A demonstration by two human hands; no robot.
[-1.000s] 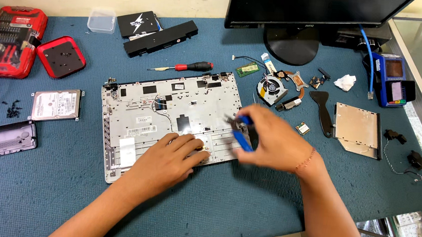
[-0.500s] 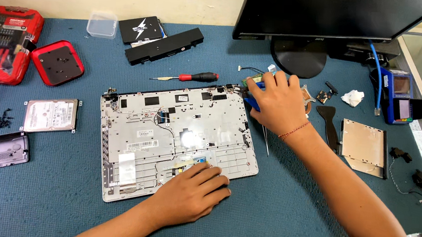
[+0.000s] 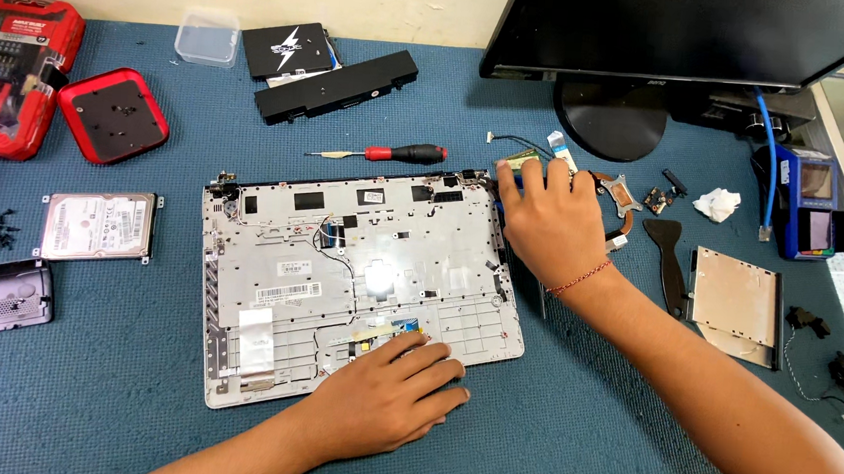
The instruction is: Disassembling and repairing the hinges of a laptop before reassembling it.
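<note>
My left hand (image 3: 392, 393) lies open, flat on the near edge of the laptop shell (image 3: 358, 282). My right hand (image 3: 547, 222) curls at its far right corner; I cannot tell what it grips.

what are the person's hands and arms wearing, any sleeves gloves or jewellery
Both arms are bare to the frame edge, with no sleeves showing. The left hand has no glove, ring or watch. The right hand is also ungloved; its wrist carries a thin reddish thread bracelet.
</note>
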